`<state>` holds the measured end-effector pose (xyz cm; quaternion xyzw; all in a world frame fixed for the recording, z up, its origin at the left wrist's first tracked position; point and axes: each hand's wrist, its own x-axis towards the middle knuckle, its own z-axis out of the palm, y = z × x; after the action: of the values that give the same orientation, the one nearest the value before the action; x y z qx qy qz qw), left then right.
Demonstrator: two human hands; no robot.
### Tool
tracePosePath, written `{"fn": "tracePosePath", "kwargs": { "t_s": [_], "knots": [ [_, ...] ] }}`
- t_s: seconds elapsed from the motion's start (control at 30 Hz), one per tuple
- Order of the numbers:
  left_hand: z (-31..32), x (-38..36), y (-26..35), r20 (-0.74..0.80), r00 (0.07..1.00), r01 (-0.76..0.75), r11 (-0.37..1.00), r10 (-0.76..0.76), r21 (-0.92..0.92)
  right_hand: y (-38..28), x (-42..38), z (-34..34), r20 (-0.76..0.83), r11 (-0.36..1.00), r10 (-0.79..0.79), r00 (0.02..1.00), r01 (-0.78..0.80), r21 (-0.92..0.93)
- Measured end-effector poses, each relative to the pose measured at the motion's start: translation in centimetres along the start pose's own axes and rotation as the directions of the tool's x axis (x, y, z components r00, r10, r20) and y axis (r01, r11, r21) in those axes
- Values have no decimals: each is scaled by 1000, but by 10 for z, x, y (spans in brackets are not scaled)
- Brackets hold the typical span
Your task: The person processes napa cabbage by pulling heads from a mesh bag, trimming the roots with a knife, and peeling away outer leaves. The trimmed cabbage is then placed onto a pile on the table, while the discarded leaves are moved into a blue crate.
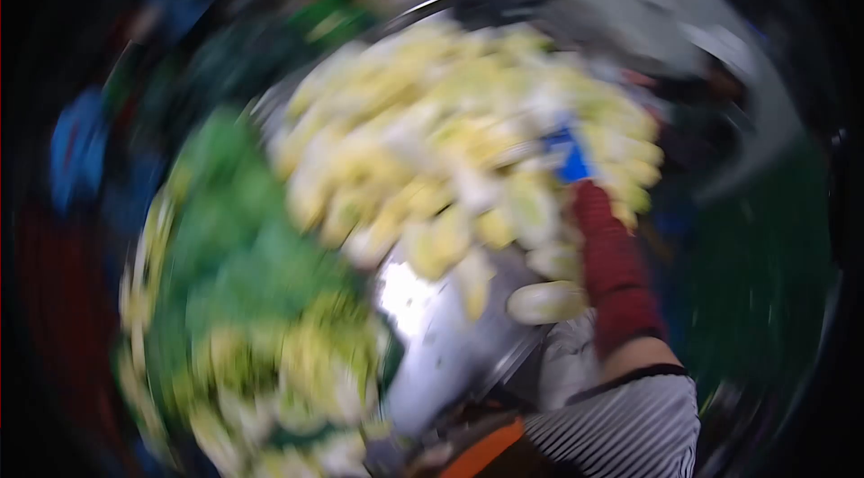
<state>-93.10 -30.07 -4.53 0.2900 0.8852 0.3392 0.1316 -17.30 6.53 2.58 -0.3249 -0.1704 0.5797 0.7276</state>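
Observation:
My right hand (567, 154), in what looks like a blue glove, reaches out over a big heap of pale yellow and white cabbages (405, 136). A dark red sleeve (616, 262) covers that forearm. The hand lies among the cabbages on the heap's right side; motion blur hides its fingers and whether it holds one. Nearer to me, a single cabbage (546, 302) lies by the forearm at the metal table's (441, 343) edge. My left hand is not in view.
To the left stands a large mass of green mesh or leaves (243, 244), with yellow-green cabbages (288, 370) at its front. Blurred people in blue (79, 149) and other green heaps appear at the back left. Grey floor (621, 1) shows at the back right.

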Motion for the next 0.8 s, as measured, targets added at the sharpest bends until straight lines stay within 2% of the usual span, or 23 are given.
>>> {"fn": "tracePosePath", "kwargs": {
  "t_s": [0.03, 0.13, 0.17, 0.2, 0.23, 0.27, 0.3, 0.33, 0.37, 0.4, 0.43, 0.47, 0.5, 0.53, 0.57, 0.6, 0.63, 0.67, 0.7, 0.73, 0.8],
  "knots": [
    [-6, -9, -11, 8, 999, 52, 997, -51, -58, -8, -4, 2, 1, 997, 38, 999, -38, -68],
    [-10, -53, -41, -124, 963, 222, 964, -241, -147, -26, 11, 14, 11, 968, 167, 986, -162, -191],
    [-6, -62, -73, -169, 943, 265, 955, -286, -134, -22, 15, 20, -52, 961, 173, 984, -180, -208],
    [-1, -66, -83, -250, 921, 247, 945, -297, -212, -15, 5, 45, -149, 948, 188, 971, -219, -229],
    [-2, -68, -80, -250, 896, 316, 922, -367, -223, -13, 8, 30, 253, 935, 334, 908, -286, -209],
    [-2, -70, -78, -232, 875, 371, 897, -424, -240, -12, 15, 12, 608, 908, 418, 675, -340, -246],
    [2, -70, -90, -269, 880, 330, 911, -391, -246, 1, 3, 17, 627, 905, 421, 656, -347, -245],
    [0, -70, -91, -283, 873, 329, 908, -397, -257, 15, -17, 22, 388, 926, 353, 851, -257, -278],
    [-3, -68, -88, -309, 888, 291, 937, -340, -193, 31, -37, 28, 115, 925, 225, 968, -175, -337],
    [-6, -66, -83, -326, 902, 254, 959, -282, -126, 52, -58, 36, 8, 896, 144, 990, -127, -425],
    [-17, -63, -64, -306, 918, 251, 967, -252, -44, 73, -83, 50, -116, 805, 88, 989, -139, -577],
    [-27, -56, -47, -301, 919, 252, 966, -255, -49, 87, -100, 44, 159, 802, 316, 935, -174, -571],
    [-35, -48, -32, -198, 980, 17, 994, 4, 108, 101, -117, 39, 413, 786, 503, 759, -202, -585],
    [-40, -39, -17, -54, 965, -239, 945, 256, 225, 127, -150, 75, 321, 621, 561, 763, -131, -773],
    [-40, -30, 5, 48, 927, -372, 894, 373, 250, 152, -184, 112, 226, 412, 612, 758, -62, -909],
    [-33, -21, 21, 148, 865, -501, 825, 479, 260, 180, -221, 162, 168, 342, 702, 692, -121, -932],
    [-22, -10, 27, 154, 863, -505, 829, 481, 241, 205, -256, 197, 124, 264, 755, 644, -125, -956],
    [-14, 3, 32, 302, 784, -613, 755, 542, 234, 232, -271, 204, 104, 178, 871, 481, -111, -978],
    [-11, 11, 31, 438, 683, -710, 671, 584, 213, 260, -295, 210, 107, 189, 901, 421, -156, -970],
    [-7, 20, 17, 428, 684, -711, 671, 590, 211, 287, -318, 219, 121, 202, 927, 355, -199, -959],
    [4, 43, -29, 627, 513, -797, 597, 586, 94, 326, -359, 242, 75, 169, 946, 315, -282, -944]
  ]
}}
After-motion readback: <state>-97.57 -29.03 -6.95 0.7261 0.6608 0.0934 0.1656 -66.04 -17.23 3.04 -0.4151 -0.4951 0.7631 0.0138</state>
